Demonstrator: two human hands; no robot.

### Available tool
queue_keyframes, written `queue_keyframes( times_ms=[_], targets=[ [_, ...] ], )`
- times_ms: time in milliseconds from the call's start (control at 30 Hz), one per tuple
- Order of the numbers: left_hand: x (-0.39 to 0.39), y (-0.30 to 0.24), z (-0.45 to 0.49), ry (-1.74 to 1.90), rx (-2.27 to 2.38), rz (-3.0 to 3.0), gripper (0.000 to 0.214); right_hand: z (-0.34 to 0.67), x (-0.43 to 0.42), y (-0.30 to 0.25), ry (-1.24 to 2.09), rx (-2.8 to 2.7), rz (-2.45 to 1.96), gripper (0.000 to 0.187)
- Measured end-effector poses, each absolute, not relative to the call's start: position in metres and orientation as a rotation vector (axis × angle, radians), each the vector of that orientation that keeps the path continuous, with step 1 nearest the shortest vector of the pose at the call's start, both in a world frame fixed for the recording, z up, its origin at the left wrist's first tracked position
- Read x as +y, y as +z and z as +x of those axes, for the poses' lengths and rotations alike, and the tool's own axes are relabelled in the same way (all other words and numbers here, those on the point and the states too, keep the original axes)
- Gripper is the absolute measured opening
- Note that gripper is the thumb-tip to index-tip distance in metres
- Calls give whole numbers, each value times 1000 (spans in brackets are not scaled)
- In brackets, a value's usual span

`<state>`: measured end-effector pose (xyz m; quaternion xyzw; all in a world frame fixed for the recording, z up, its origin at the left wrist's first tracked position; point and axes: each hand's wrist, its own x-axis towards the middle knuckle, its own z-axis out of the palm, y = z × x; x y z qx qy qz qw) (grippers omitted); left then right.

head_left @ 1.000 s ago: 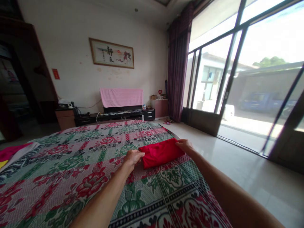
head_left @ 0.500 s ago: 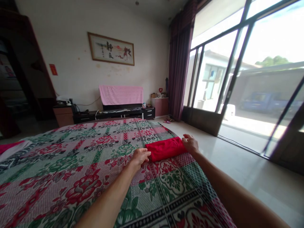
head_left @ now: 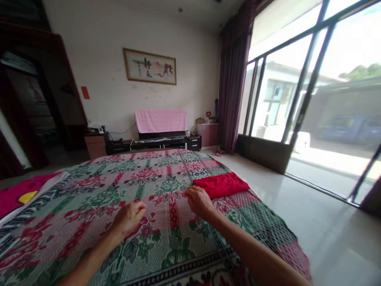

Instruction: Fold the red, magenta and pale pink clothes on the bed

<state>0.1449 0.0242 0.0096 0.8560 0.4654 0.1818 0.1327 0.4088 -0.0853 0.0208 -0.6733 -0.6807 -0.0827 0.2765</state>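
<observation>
A folded red cloth (head_left: 222, 184) lies near the right edge of a bed covered with a red and green flowered spread (head_left: 125, 206). My right hand (head_left: 199, 201) hovers just left of the cloth and near it, its fingers curled loosely with nothing in them. My left hand (head_left: 129, 217) is over the middle of the spread, well left of the cloth, with its fingers bent and nothing in them.
A magenta and yellow garment (head_left: 20, 194) lies at the bed's left edge. Beyond the bed stand a low black cabinet (head_left: 154, 143) under a pink towel (head_left: 161, 120), and a framed picture (head_left: 149, 66). Tall glass doors (head_left: 297, 95) fill the right wall.
Both hands have let go of the red cloth's ends and drawn back toward me and to the left. The cloth stays folded on the spread. The camera has turned left.
</observation>
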Motion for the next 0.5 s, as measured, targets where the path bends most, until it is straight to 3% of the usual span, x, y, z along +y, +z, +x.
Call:
queue_keyframes(
  times_ms=[267,500],
  targets=[
    [17,4,8,478,1947,2500,28,299,-50,12,-24,-2084,-1577,26],
    [15,-5,-45,610,2101,2539,29,262,-19,-4,37,-1999,-1599,27]
  ],
)
